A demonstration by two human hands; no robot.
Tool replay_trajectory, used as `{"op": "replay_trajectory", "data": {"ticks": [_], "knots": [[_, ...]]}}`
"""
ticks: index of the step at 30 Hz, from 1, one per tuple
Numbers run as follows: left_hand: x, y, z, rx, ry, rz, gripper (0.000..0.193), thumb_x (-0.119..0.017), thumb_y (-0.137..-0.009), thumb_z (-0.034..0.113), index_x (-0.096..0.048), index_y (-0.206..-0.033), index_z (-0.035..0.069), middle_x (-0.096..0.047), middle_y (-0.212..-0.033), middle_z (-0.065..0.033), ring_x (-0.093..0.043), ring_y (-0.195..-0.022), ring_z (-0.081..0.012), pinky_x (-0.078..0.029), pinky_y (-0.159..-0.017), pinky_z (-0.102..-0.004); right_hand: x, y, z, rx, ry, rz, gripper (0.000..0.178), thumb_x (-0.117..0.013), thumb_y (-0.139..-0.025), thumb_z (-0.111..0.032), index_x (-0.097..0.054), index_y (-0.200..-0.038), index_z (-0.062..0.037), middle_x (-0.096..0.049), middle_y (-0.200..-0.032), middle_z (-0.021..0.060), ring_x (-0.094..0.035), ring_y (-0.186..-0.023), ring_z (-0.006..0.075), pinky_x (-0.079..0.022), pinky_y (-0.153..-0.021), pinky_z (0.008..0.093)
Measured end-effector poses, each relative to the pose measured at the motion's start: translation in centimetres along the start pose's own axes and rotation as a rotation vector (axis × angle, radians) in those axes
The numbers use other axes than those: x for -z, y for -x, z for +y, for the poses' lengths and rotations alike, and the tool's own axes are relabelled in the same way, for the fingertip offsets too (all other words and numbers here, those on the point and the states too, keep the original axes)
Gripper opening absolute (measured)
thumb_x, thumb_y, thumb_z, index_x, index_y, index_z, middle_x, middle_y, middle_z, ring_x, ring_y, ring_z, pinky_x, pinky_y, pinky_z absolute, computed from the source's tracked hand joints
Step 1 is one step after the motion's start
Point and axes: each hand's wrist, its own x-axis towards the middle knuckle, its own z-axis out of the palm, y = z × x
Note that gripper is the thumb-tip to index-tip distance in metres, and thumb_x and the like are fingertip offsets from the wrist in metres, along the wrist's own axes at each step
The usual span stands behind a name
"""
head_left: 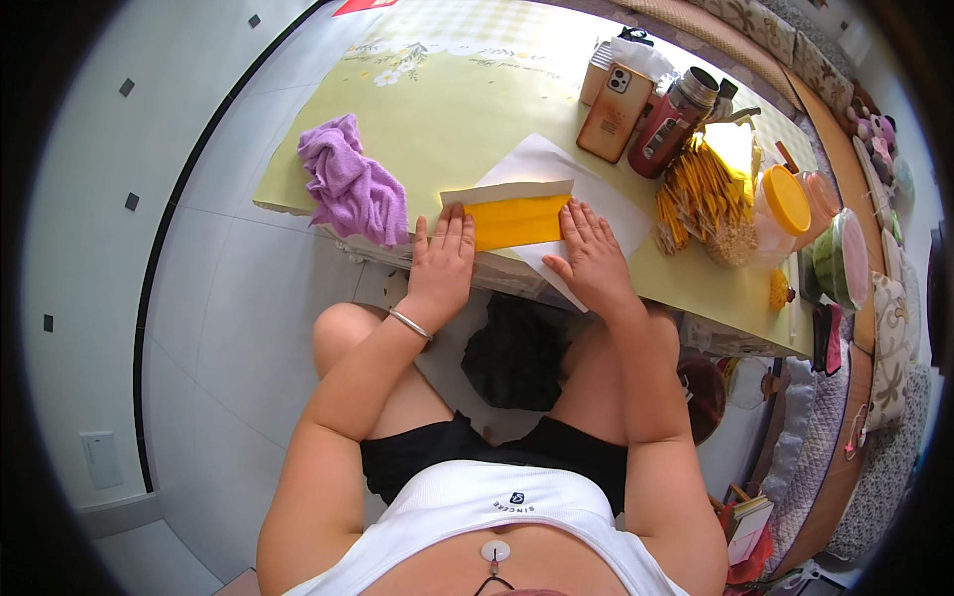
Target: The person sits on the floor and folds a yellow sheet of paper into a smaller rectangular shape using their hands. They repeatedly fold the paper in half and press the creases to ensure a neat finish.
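A flat golden-yellow strip (517,221) lies near the table's front edge, with a pale band (507,192) along its far side. Under it is a white sheet of paper (537,157), turned at an angle, one corner hanging past the edge. My left hand (442,263) rests on the strip's left end, fingers stretched out and pointing away from me. At the right end my right hand (593,260) lies with its fingers extended and thumb apart. Both hands press flat from above and hold nothing. I cannot tell whether the strip is folded paper or a sheet of beeswax.
A crumpled purple towel (353,184) lies at the table's left. Toward the back right stand a phone (616,114), a dark red thermos (671,124), a bundle of thin yellow-wrapped sticks (706,189) and a jar with a yellow lid (783,202). A black bag (512,353) sits below the table.
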Motion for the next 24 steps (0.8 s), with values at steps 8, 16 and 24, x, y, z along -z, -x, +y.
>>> {"op": "replay_trajectory", "data": {"ticks": [8, 16, 24], "knots": [[1.3, -2.2, -0.2, -0.065, 0.192, 0.196, 0.036, -0.059, -0.082, 0.004, -0.066, -0.117, 0.0, -0.069, -0.117, -0.0196, -0.064, -0.113, -0.0341, -0.039, -0.11, -0.0548, 1.1, -0.4, -0.3, 0.027, -0.086, 0.121, 0.064, -0.062, -0.093, -0.043, -0.05, -0.141, -0.0021, -0.049, -0.149, 0.0166, -0.041, -0.142, 0.0301, -0.029, -0.118, 0.048], [0.7, -4.3, -2.9, 0.032, 0.21, 0.231, 0.031, -0.061, -0.079, 0.001, -0.073, -0.106, 0.007, -0.072, -0.111, -0.0156, -0.065, -0.112, -0.0339, -0.039, -0.108, -0.056, 1.0, -1.8, 0.5, 0.133, -0.125, 0.435, 0.01, -0.064, -0.083, -0.011, -0.068, -0.089, -0.0044, -0.071, -0.106, 0.008, -0.064, -0.108, 0.0278, -0.048, -0.098, 0.0448], [2.4, -4.4, 1.5, -0.069, 0.594, 0.324, 0.016, -0.071, -0.076, 0.007, -0.073, -0.09, 0.002, -0.069, -0.101, -0.0139, -0.065, -0.095, -0.0329, -0.05, -0.088, -0.0447, 1.1, -1.1, -2.6, 0.187, -0.243, 0.42, 0.003, -0.067, -0.079, -0.01, -0.067, -0.082, -0.008, -0.067, -0.087, 0.0057, -0.062, -0.087, 0.027, -0.05, -0.078, 0.0387]]}}
